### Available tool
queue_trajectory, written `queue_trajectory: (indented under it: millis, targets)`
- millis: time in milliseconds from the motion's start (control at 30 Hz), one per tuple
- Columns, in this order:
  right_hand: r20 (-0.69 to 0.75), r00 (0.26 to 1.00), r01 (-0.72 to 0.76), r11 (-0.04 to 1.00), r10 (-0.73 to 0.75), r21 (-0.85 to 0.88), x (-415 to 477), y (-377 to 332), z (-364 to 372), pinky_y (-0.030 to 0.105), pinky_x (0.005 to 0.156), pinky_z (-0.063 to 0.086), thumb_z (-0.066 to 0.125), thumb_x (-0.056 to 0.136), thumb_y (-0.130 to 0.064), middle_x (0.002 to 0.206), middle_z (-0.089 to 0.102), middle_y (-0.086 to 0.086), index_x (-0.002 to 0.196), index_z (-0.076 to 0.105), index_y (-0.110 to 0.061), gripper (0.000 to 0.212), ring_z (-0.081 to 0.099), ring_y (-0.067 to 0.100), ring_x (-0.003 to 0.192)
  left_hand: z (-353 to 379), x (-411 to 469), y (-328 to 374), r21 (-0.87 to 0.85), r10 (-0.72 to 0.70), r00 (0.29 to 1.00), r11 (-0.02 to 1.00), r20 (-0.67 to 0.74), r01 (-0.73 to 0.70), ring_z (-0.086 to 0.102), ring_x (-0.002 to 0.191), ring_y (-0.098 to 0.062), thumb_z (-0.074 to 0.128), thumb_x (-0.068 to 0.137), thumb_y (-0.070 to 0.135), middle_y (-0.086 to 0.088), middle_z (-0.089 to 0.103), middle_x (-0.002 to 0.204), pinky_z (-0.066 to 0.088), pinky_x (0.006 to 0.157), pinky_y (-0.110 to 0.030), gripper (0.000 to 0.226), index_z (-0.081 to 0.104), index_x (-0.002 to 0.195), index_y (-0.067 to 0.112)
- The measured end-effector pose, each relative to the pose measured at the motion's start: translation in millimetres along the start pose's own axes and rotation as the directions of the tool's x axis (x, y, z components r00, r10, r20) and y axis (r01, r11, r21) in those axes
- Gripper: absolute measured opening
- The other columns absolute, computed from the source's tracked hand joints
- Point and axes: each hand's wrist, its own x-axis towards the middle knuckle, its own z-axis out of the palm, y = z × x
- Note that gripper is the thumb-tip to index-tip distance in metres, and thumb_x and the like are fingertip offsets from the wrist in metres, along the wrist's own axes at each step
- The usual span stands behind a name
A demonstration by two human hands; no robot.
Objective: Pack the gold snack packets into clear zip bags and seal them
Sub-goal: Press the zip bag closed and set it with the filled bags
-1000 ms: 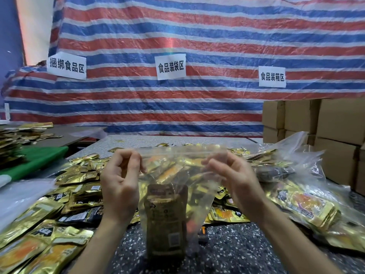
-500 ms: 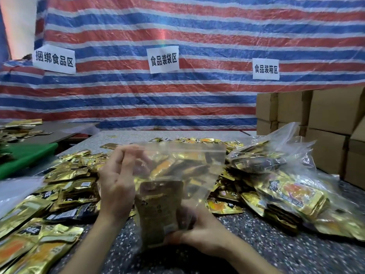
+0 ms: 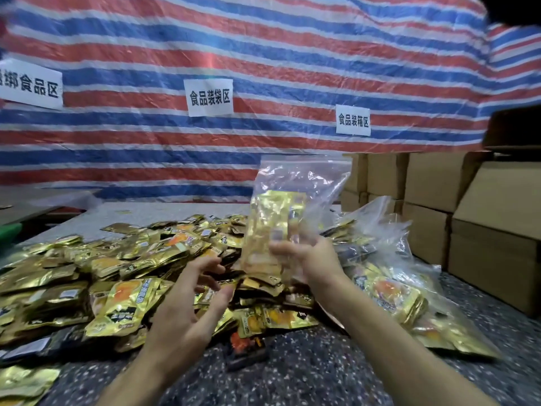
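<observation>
One filled zip bag [image 3: 304, 183] sits clutched in the right grip [image 3: 313, 260]; left grip [image 3: 187, 312] hovers spread-fingered over loose packets [image 3: 123, 303].

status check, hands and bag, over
Right hand grips zip bag upright, gold packets inside. Seal state unclear. Left hand open over loose packet pile. Nothing blocking.

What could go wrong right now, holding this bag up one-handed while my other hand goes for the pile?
The right hand grips the zip bag only low down, so it could slip or tip. I cannot tell if the zip is fully shut; the packets inside might spill. The open left hand over the loose packets could scatter some.
</observation>
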Motion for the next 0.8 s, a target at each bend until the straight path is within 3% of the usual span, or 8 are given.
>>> queue_trajectory:
  millis: [100,200,267,333,433,533,633,800]
  targets:
    - [-0.276,0.952,-0.098,0.987,0.13,0.127,44.5,-22.5,-12.7,0.031,0.055,0.054,0.084,0.079,-0.021,0.101,0.075,0.015,0.113,0.065,-0.001,0.044,0.073,0.026,0.074,1.6,-0.5,-1.4,0.019,0.022,1.0,1.0,0.009,-0.022,0.062,0.098,-0.003,0.058,0.084,0.056,0.025,0.059,0.11,0.051,0.067,-0.026,0.033,0.048,0.115,0.056]
    - [-0.3,0.918,-0.189,0.952,0.258,0.24,76.3,-27.5,-25.3,0.038,0.075,0.06,0.068,0.095,-0.021,0.097,0.072,0.011,0.126,0.056,-0.005,0.037,0.071,0.021,0.074,2.0,-0.3,0.5,0.034,0.012,1.0,0.999,0.02,-0.013,0.061,0.095,0.001,0.057,0.085,0.056,0.027,0.06,0.107,0.049,0.063,-0.024,0.025,0.052,0.11,0.053]
    - [-0.312,0.894,-0.267,0.941,0.322,0.207,83.6,-14.8,-31.0,0.046,0.095,0.056,0.059,0.1,-0.01,0.113,0.065,0.016,0.137,0.047,-0.002,0.04,0.068,0.026,0.093,1.3,0.1,2.6,0.042,0.008,0.999,0.999,0.032,-0.009,0.06,0.096,0.0,0.059,0.088,0.051,0.027,0.06,0.106,0.049,0.063,-0.023,0.02,0.053,0.107,0.051]
    - [-0.363,0.869,-0.31,0.941,0.338,0.134,79.4,2.4,-28.4,0.045,0.097,0.056,0.055,0.098,-0.001,0.126,0.055,0.013,0.141,0.04,0.001,0.046,0.064,0.03,0.105,0.5,0.7,4.2,0.061,0.016,0.999,0.998,0.033,-0.018,0.059,0.098,0.0,0.056,0.084,0.048,0.028,0.059,0.106,0.049,0.06,-0.021,0.021,0.056,0.105,0.046]
    - [-0.423,0.884,-0.257,0.963,0.201,-0.078,58.5,21.9,-5.8,0.04,0.085,0.06,0.057,0.095,-0.01,0.115,0.062,0.008,0.115,0.058,-0.003,0.021,0.061,0.018,0.083,2.7,0.8,4.8,0.082,0.043,0.999,0.996,0.02,-0.044,0.058,0.099,0.003,0.056,0.093,0.047,0.03,0.058,0.107,0.048,0.058,-0.018,0.013,0.056,0.105,0.043]
    - [-0.282,0.959,-0.063,0.964,-0.012,-0.258,31.5,31.8,29.8,0.041,0.082,0.058,0.064,0.093,-0.022,0.095,0.069,0.0,0.102,0.068,-0.017,0.011,0.066,0.018,0.088,3.2,2.3,3.2,0.072,0.025,0.999,0.997,0.022,-0.027,0.059,0.099,-0.001,0.056,0.088,0.04,0.028,0.059,0.105,0.048,0.072,-0.018,0.02,0.056,0.109,0.04]
    - [-0.094,0.983,0.126,0.954,-0.156,-0.27,7.8,35.9,61.9,0.034,0.075,0.057,0.067,0.092,-0.023,0.088,0.072,-0.005,0.09,0.07,-0.025,0.004,0.071,0.018,0.086,-1.4,3.2,0.8,0.048,0.012,1.0,0.999,-0.009,-0.012,0.062,0.095,-0.008,0.058,0.089,0.037,0.021,0.062,0.1,0.049,0.076,-0.018,0.021,0.058,0.11,0.037]
    - [0.056,0.93,0.367,0.908,-0.363,-0.204,-25.2,67.0,77.3,0.021,0.068,0.053,0.068,0.092,-0.015,0.088,0.071,-0.01,0.09,0.068,-0.028,0.013,0.068,0.011,0.081,-8.0,5.3,-4.0,0.025,-0.028,0.997,0.999,-0.071,0.029,0.063,0.092,-0.007,0.055,0.089,0.045,0.02,0.064,0.099,0.048,0.072,-0.016,0.023,0.059,0.11,0.037]
